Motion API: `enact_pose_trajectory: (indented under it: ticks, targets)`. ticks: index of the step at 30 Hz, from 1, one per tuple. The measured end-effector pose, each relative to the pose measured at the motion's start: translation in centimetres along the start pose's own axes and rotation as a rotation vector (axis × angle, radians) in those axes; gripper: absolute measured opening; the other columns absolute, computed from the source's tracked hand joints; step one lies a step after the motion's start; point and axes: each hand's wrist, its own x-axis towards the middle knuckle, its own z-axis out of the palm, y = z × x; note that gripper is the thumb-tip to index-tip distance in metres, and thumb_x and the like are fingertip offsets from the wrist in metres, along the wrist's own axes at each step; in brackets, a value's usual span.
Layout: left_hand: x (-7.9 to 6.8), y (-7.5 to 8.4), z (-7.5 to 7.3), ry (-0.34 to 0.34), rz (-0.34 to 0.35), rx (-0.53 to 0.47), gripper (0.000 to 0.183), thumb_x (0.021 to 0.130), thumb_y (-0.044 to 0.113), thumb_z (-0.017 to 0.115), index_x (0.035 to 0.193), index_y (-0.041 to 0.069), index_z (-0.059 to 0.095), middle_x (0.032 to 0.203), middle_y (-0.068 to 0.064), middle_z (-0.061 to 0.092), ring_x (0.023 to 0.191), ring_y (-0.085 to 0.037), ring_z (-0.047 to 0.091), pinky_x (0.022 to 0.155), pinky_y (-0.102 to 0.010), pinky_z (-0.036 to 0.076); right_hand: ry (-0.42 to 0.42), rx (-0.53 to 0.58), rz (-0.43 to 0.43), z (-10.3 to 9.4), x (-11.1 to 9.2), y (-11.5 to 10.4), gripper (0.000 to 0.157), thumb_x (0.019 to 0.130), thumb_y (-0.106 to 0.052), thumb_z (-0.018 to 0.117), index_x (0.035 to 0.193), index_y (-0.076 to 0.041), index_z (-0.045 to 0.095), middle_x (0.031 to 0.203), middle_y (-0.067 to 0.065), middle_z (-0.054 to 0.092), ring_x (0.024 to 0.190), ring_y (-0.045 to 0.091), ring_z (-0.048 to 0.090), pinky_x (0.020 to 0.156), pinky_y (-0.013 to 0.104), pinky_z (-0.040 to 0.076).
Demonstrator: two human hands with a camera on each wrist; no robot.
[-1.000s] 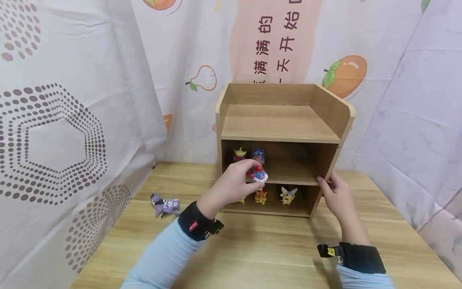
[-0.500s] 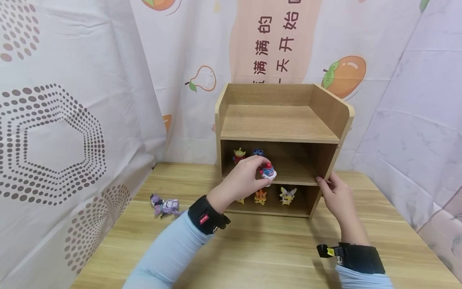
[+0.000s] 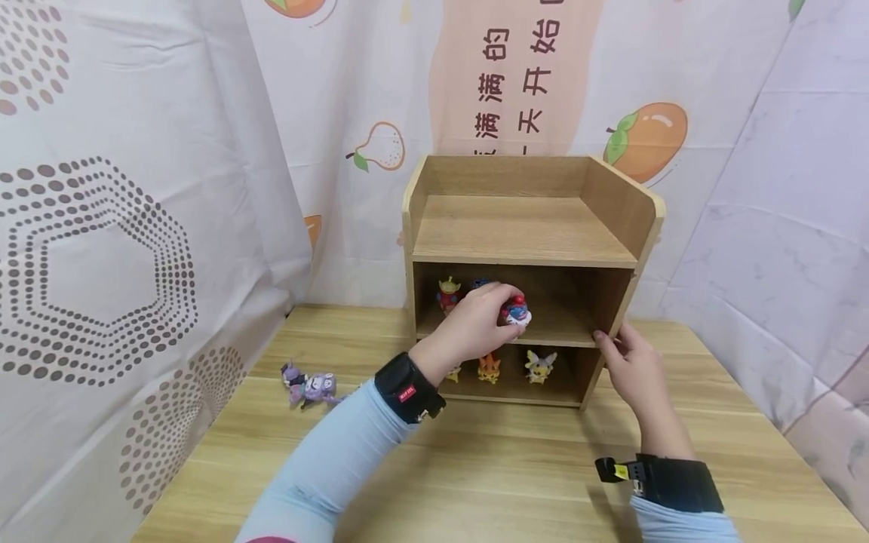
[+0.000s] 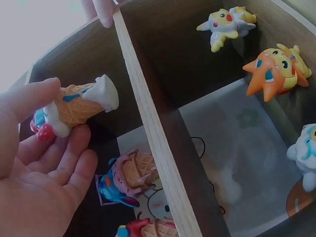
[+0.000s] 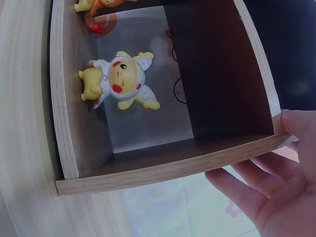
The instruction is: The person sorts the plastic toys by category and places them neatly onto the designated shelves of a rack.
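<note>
My left hand (image 3: 471, 328) pinches an ice-cream-cone figurine (image 3: 518, 312) between thumb and fingers, in front of the middle compartment of a wooden shelf (image 3: 512, 230). In the left wrist view the cone figurine (image 4: 79, 106) lies sideways, its white base pointing away from the palm and its red ball near the fingers. Two figurines stand at the left of that compartment: a green-headed one (image 3: 449, 294) and a blue one (image 3: 482, 284), mostly hidden behind my hand. My right hand (image 3: 637, 369) grips the shelf's right side panel, thumb at the front edge, fingers outside.
The bottom compartment holds a grey-and-yellow figurine (image 3: 539, 367), an orange one (image 3: 489, 368) and a partly covered yellow one (image 3: 453, 374). Purple figurines (image 3: 317, 387) lie on the table (image 3: 462, 467) at the left. A printed curtain (image 3: 353, 226) hangs behind.
My left hand has moved right and slightly up with the cone figurine, passing in front of the blue figurine. The right hand stays at the side panel.
</note>
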Motion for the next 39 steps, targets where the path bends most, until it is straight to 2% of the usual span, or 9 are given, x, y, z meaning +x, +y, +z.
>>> enact_pose_trajectory:
  ticks: [10, 17, 22, 26, 28, 30, 32, 34, 39]
  targets:
    - [1.8, -0.1, -0.1, -0.038, 0.024, 0.080, 0.042, 0.091, 0.028, 0.079, 0.126, 0.010, 0.064, 0.103, 0.001, 0.065, 0.092, -0.009, 0.059, 0.078, -0.019, 0.048, 0.006, 0.010, -0.007, 0.1, 0.1, 0.0, 0.042, 0.106, -0.033, 0.056, 0.139, -0.007, 0.058, 0.131, 0.028, 0.062, 0.115, 0.047, 0.063, 0.069, 0.034, 0.060]
    - [3.0, 0.1, -0.4, -0.117, 0.003, 0.115, 0.041, 0.093, 0.028, 0.077, 0.127, 0.009, 0.063, 0.102, 0.001, 0.065, 0.090, -0.008, 0.060, 0.076, -0.020, 0.049, 0.006, 0.046, -0.010, 0.2, 0.1, 0.1, 0.041, 0.106, -0.030, 0.056, 0.139, -0.005, 0.058, 0.131, 0.028, 0.061, 0.115, 0.048, 0.062, 0.064, 0.011, 0.050]
    - [3.7, -0.1, -0.3, -0.141, -0.008, 0.145, 0.040, 0.092, 0.028, 0.077, 0.126, 0.011, 0.064, 0.099, 0.004, 0.064, 0.090, -0.008, 0.059, 0.077, -0.023, 0.049, 0.011, 0.037, -0.015, 0.2, 0.1, 0.3, 0.041, 0.106, -0.030, 0.056, 0.138, -0.005, 0.058, 0.130, 0.028, 0.062, 0.114, 0.048, 0.062, 0.065, 0.010, 0.049]
    - [3.9, 0.0, -0.1, -0.147, -0.002, 0.229, 0.039, 0.091, 0.033, 0.078, 0.123, 0.015, 0.065, 0.100, 0.008, 0.064, 0.098, -0.011, 0.056, 0.093, -0.035, 0.045, 0.010, 0.018, -0.011, 0.2, 0.2, 0.2, 0.041, 0.105, -0.032, 0.056, 0.136, -0.005, 0.059, 0.129, 0.028, 0.063, 0.114, 0.046, 0.063, 0.066, 0.015, 0.053]
    - [3.9, 0.1, -0.2, -0.149, -0.005, 0.257, 0.038, 0.090, 0.035, 0.079, 0.121, 0.018, 0.065, 0.100, 0.010, 0.064, 0.102, -0.012, 0.054, 0.101, -0.043, 0.040, 0.005, 0.008, -0.007, 0.2, 0.2, 0.2, 0.041, 0.106, -0.033, 0.056, 0.136, -0.006, 0.059, 0.129, 0.028, 0.063, 0.115, 0.046, 0.063, 0.069, 0.025, 0.057]
    - [4.0, 0.3, -0.3, -0.152, -0.008, 0.258, 0.039, 0.090, 0.036, 0.079, 0.122, 0.018, 0.065, 0.100, 0.010, 0.065, 0.103, -0.013, 0.055, 0.104, -0.046, 0.038, 0.001, 0.001, -0.005, 0.1, 0.2, 0.2, 0.042, 0.106, -0.034, 0.055, 0.138, -0.007, 0.058, 0.130, 0.028, 0.062, 0.115, 0.046, 0.063, 0.072, 0.036, 0.060]
    - [4.2, 0.3, -0.4, -0.150, 0.001, 0.265, 0.040, 0.090, 0.037, 0.079, 0.123, 0.019, 0.065, 0.101, 0.010, 0.065, 0.102, -0.011, 0.056, 0.103, -0.045, 0.037, -0.001, 0.001, -0.007, 0.1, 0.2, 0.2, 0.043, 0.106, -0.034, 0.055, 0.139, -0.007, 0.057, 0.132, 0.028, 0.061, 0.116, 0.047, 0.062, 0.074, 0.047, 0.059]
    - [4.4, 0.4, -0.6, -0.148, 0.015, 0.269, 0.040, 0.090, 0.037, 0.079, 0.124, 0.019, 0.065, 0.102, 0.009, 0.064, 0.100, -0.010, 0.057, 0.098, -0.040, 0.040, 0.000, 0.004, -0.008, 0.1, 0.2, 0.1, 0.043, 0.106, -0.034, 0.055, 0.140, -0.007, 0.057, 0.132, 0.028, 0.061, 0.116, 0.047, 0.062, 0.075, 0.051, 0.058]
    - [5.0, 0.5, -0.9, -0.169, 0.020, 0.241, 0.040, 0.091, 0.035, 0.078, 0.124, 0.017, 0.066, 0.108, 0.006, 0.062, 0.098, -0.008, 0.058, 0.090, -0.028, 0.046, 0.004, 0.011, -0.014, 0.1, 0.2, 0.1, 0.042, 0.106, -0.033, 0.055, 0.139, -0.007, 0.057, 0.131, 0.028, 0.062, 0.115, 0.047, 0.062, 0.074, 0.051, 0.058]
